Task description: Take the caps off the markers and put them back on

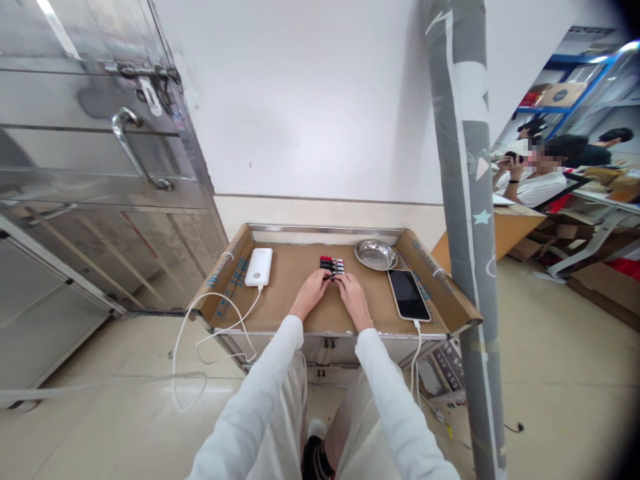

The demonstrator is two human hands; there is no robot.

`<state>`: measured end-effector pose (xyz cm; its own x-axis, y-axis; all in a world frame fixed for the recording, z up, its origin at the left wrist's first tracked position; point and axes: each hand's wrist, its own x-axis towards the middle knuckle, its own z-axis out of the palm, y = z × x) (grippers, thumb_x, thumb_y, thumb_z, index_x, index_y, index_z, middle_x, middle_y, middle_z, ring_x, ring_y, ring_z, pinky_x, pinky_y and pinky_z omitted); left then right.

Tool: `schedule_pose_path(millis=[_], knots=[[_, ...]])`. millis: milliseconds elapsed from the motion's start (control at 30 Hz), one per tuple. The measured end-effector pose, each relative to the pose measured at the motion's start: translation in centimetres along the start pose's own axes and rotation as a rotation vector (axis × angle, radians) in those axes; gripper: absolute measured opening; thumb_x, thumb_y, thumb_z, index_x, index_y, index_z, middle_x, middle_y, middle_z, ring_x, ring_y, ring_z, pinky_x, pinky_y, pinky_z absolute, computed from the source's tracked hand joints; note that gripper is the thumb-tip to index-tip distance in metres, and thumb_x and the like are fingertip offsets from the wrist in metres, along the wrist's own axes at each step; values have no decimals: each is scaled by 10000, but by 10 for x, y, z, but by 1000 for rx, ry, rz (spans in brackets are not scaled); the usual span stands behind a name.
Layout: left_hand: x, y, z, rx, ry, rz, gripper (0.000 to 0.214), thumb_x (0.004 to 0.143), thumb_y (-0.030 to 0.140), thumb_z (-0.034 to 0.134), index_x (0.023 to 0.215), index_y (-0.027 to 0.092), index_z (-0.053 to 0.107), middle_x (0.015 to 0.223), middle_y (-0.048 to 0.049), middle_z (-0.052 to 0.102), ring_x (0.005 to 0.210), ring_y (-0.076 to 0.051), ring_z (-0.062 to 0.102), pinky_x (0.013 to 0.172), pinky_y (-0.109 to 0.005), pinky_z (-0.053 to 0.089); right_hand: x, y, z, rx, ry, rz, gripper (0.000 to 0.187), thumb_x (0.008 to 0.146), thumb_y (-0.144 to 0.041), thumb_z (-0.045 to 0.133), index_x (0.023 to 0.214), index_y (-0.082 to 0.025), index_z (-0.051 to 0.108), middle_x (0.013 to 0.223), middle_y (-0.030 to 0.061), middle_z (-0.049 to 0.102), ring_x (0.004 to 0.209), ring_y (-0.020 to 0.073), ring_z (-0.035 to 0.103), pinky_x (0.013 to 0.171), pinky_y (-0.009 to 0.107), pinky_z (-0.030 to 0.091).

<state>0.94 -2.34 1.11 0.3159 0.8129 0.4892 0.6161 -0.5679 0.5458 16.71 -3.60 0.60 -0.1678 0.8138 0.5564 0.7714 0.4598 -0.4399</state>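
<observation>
A row of several small markers lies side by side on the cardboard-lined cart top (295, 260). The farthest is a red marker (327, 259), and black markers (326, 265) lie just nearer to me. My left hand (311, 293) and my right hand (353, 298) meet at the near end of the row. Their fingertips are closed from both sides on a dark marker (331, 277), most of which they cover. It looks roughly parallel to the others.
A white power bank (259, 267) with a white cable (230, 295) lies left. On the right are a shallow metal bowl (376, 255) and a plugged-in phone (409, 295). A grey wrapped pipe (465, 167) stands beside the cart. A person (537, 180) sits farther right.
</observation>
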Motion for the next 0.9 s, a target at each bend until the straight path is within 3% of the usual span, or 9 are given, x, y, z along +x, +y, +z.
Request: schedule_pose_path(millis=[133,300,467,633,700,800,900], knots=[[1,2,-2,135,-80,32,268,891,261,524,1153,210,520,1147,-66,597,1092,-206,521,947,-384,411,0,4,1,-59,104,112,306,967,-262,325,1062,-178,603,996,99,610,931,201,559,828,311,436],[2,2,-2,184,-143,33,189,881,332,545,1006,202,602,1026,-57,601,996,-212,524,912,-386,413,-1,5,-2,-122,144,202,338,972,-279,299,1022,-179,618,955,99,629,875,208,542,771,309,413],[2,0,0,165,-45,14,153,915,288,479,966,193,587,991,-58,596,961,-200,533,908,-379,424,-1,5,-3,-168,152,218,341,963,-266,309,1008,-179,635,931,99,657,837,212,546,757,313,402],[2,1,-1,197,6,20,156,925,292,459,981,200,572,976,-53,599,940,-200,541,889,-364,431,0,3,-3,-138,115,150,314,953,-248,342,1023,-177,639,970,96,674,881,217,574,820,331,423],[2,2,-2,203,7,28,169,933,296,443,1002,204,567,990,-53,606,942,-197,546,882,-358,428,0,0,-5,-88,67,71,315,945,-224,347,1117,-190,609,1026,89,670,916,209,586,849,332,432],[1,3,-3,251,36,-2,199,946,289,410,1053,204,554,1005,-58,621,942,-198,555,870,-354,416,1,-8,-9,8,-53,-88,444,920,-179,364,1352,-251,434,1177,60,624,1034,179,578,888,304,445],[2,3,-3,349,116,-107,219,948,287,394,1066,196,555,997,-83,633,954,-228,554,851,-376,406,2,-13,-11,21,-52,-123,537,905,-157,356,1430,-257,311,1289,55,556,1160,167,516,958,308,425]])
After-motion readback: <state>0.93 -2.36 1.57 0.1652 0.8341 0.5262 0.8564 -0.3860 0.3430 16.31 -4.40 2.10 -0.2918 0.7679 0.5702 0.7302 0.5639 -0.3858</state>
